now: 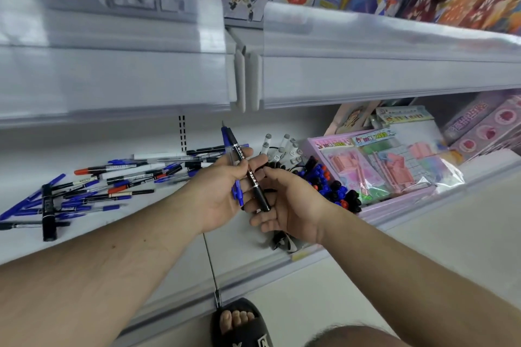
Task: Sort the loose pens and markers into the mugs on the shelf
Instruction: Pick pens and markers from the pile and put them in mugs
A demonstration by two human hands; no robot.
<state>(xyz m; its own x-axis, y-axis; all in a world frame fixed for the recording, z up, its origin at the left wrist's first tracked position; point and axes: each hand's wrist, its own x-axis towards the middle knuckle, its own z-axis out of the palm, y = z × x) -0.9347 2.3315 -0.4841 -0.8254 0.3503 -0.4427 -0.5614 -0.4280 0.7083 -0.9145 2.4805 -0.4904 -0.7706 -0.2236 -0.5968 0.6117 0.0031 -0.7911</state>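
My left hand (217,191) grips a blue pen (231,162) and a black marker (249,170) together, fingers curled round both, tips pointing up toward the back of the shelf (158,236). My right hand (284,205) sits just beside it, thumb and fingers pinching the black marker's lower half. Loose pile of pens and markers (93,191) lies on the shelf's left part, spread from the left edge toward the middle. Behind my hands, right of centre, already-sorted grey-capped markers (284,146) stand upright, and blue, black and red caps (327,180) stand bunched; the mugs themselves are hidden. Pink stationery packs (394,163) fill the shelf's right end.
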